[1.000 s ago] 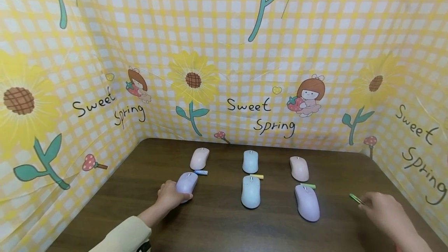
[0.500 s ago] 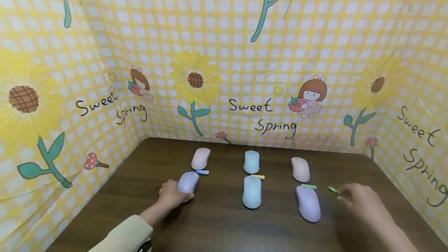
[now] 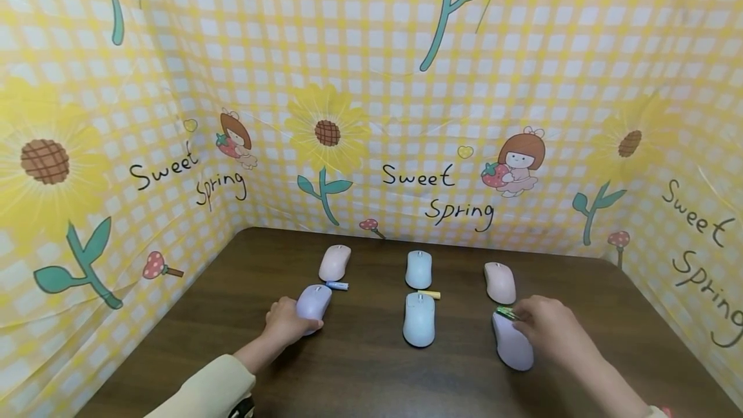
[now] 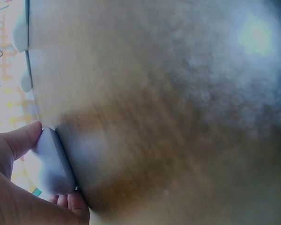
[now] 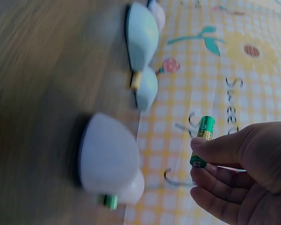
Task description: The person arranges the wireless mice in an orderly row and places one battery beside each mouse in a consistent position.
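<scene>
At the left front, my left hand [image 3: 286, 326] grips a lilac computer mouse [image 3: 313, 302]; in the left wrist view, thumb and fingers hold opposite sides of the mouse [image 4: 54, 161]. My right hand [image 3: 548, 326] pinches a green battery [image 5: 203, 140] between thumb and fingers. In the head view it hovers at the far end of the right lilac mouse [image 3: 514, 347], partly covering that mouse. Another green battery [image 5: 111, 202] lies beyond this mouse in the right wrist view; in the head view it overlaps the held one.
A blue battery [image 3: 338, 286] lies between the left mice and a yellow battery [image 3: 429, 295] between two light blue mice [image 3: 419, 320]. Pink mice [image 3: 335, 262] [image 3: 500, 282] stand in the back row. Yellow checked cloth [image 3: 348, 31] walls the brown table [image 3: 360, 366] on three sides.
My right hand has carried the green battery leftward from the table's right side to the right lilac mouse. My left hand has stayed on its mouse.
</scene>
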Demonstrator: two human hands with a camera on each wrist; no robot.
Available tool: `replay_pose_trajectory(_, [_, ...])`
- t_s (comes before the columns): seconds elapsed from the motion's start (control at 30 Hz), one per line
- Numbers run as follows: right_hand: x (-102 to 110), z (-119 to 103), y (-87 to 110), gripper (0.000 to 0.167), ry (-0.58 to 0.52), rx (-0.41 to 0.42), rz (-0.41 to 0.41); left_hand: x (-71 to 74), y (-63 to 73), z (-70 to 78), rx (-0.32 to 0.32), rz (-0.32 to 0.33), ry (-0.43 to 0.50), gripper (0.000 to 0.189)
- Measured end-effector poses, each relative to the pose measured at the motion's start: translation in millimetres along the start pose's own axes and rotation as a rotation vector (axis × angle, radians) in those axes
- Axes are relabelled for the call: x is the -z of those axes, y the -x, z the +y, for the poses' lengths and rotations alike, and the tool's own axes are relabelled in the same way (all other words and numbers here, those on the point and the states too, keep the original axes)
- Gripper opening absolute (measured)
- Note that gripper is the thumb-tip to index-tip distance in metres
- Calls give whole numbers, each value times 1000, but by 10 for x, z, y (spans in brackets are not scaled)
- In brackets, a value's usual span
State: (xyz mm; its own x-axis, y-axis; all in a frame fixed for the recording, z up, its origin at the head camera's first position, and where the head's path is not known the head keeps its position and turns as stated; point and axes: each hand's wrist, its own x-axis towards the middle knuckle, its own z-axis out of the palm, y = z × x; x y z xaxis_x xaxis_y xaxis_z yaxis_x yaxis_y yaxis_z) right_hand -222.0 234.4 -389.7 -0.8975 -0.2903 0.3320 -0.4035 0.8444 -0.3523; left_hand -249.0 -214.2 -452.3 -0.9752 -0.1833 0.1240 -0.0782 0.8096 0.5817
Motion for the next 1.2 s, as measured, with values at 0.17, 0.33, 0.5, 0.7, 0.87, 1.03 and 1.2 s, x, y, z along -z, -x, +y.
replay_pose_trajectory(0.17, [-132, -199, -86, 18, -15, 53, -33, 12, 20, 10, 1, 6, 8, 58])
replay_pose_trajectory(0.33, [-256, -370, -161, 18, -11, 119, -58, 9, 25, 8, 8, 4, 16, 58])
replay_pose_trajectory(0.5, [-377, -493, -243, 16, -3, 162, -45, 10, 29, 4, 17, 6, 24, 58])
replay_pose_trajectory(0.7, [-467, -562, -308, 16, -10, 226, -27, 6, 19, 10, 6, 9, 15, 57])
replay_pose_trajectory(0.87, [-531, -645, -355, 16, 0, 260, -35, 3, 14, 9, 8, 7, 13, 58])
replay_pose_trajectory(1.03, [-611, -736, -393, 17, 8, 283, -51, 2, 12, 11, 4, 6, 7, 58])
replay_pose_trajectory(1.2, [-675, -828, -445, 18, 9, 305, -90, -3, 3, 10, -1, 6, -5, 58])
